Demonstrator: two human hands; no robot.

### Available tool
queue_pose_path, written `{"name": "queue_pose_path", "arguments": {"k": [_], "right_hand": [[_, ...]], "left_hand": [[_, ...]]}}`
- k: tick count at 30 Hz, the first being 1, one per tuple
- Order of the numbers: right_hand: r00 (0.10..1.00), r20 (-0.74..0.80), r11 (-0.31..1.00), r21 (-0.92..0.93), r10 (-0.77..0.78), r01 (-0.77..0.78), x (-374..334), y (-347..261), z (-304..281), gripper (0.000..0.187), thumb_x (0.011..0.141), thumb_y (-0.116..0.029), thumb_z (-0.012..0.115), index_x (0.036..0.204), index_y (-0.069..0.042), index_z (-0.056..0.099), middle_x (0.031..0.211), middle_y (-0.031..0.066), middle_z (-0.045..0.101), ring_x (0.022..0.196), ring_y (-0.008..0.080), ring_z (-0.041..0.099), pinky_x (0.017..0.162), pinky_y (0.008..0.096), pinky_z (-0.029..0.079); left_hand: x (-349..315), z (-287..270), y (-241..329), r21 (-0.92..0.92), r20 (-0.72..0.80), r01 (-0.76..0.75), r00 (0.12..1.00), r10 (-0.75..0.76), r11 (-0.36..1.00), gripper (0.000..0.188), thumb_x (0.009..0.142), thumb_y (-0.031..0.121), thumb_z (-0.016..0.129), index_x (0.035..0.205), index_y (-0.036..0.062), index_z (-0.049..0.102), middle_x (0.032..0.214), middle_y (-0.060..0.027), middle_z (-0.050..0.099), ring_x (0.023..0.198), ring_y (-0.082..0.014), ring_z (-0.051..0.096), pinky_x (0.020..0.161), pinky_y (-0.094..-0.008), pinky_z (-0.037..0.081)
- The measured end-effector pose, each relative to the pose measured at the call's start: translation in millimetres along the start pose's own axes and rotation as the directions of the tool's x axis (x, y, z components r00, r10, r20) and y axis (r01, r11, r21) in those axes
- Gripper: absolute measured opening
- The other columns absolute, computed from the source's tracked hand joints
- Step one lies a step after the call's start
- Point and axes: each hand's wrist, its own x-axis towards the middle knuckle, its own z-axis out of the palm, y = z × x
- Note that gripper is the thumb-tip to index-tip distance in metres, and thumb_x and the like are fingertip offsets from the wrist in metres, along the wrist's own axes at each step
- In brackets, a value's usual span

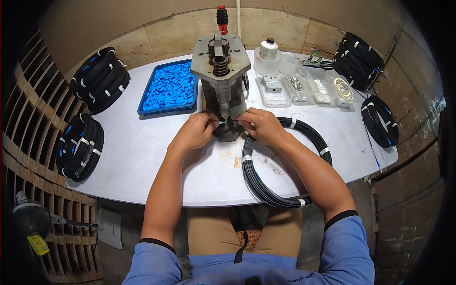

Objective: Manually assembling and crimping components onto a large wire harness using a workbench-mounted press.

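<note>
My left hand (195,130) and right hand (262,124), pinching I can't tell what, flank the press (221,76); lettering marks my shirt (237,270).

Wkshop, per metal press (222,90) & blk cable coils (100,80).

Two bare hands (196,131) (264,124), one bench press (221,73), one blue tray (166,110), one white bottle (269,49), one flat-laid cable coil (258,183), four side clusters of coils (102,78) (80,147) (358,61) (380,121) seen.

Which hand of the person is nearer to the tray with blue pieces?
Left. The left hand is just in front of the tray, near its right corner; the right hand is farther, at the right of the metal press.
</note>
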Motion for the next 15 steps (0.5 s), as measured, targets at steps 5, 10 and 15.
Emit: {"name": "queue_pose_path", "arguments": {"k": [5, 10, 15], "right_hand": [[0.998, 0.027, 0.999, 0.018, 0.05, -0.051, -0.4, -3.8, 0.5, 0.016, 0.088, -0.013, 0.074, 0.105, -0.013, 0.075, 0.095, 0.0084, 0.072, 0.083, 0.033, 0.072, 0.073, 0.0426, 0.059], [0.999, 0.005, 0.999, 0.009, 0.051, -0.051, -0.5, -3.2, 3.7, 0.019, 0.086, -0.014, 0.074, 0.105, -0.015, 0.074, 0.092, 0.0085, 0.071, 0.082, 0.033, 0.072, 0.072, 0.0435, 0.059], [0.999, 0.008, 0.999, 0.006, 0.045, -0.045, -1.9, -3.1, 4.5, 0.02, 0.085, -0.013, 0.074, 0.105, -0.016, 0.074, 0.091, 0.0088, 0.07, 0.08, 0.0332, 0.071, 0.07, 0.0439, 0.059]], "left_hand": [[-1.2, 1.6, 1.6, 0.017, -0.002, 0.032, 0.999, -0.032, 0.999, 0.02, 0.097, 0.009, 0.062, 0.107, -0.0043, 0.073, 0.103, -0.0264, 0.075, 0.095, -0.0409, 0.073, 0.089, -0.0435, 0.057], [-0.8, 2.1, 2.4, 0.016, -0.011, 0.013, 1.0, -0.013, 1.0, 0.021, 0.098, 0.009, 0.061, 0.108, -0.0042, 0.073, 0.103, -0.0263, 0.075, 0.095, -0.0414, 0.072, 0.089, -0.044, 0.057], [-2.9, 4.0, 3.0, 0.002, -0.017, 0.046, 0.999, -0.046, 0.999, 0.021, 0.098, 0.009, 0.061, 0.109, -0.0029, 0.073, 0.102, -0.0261, 0.075, 0.094, -0.0408, 0.073, 0.088, -0.0441, 0.057]]}}
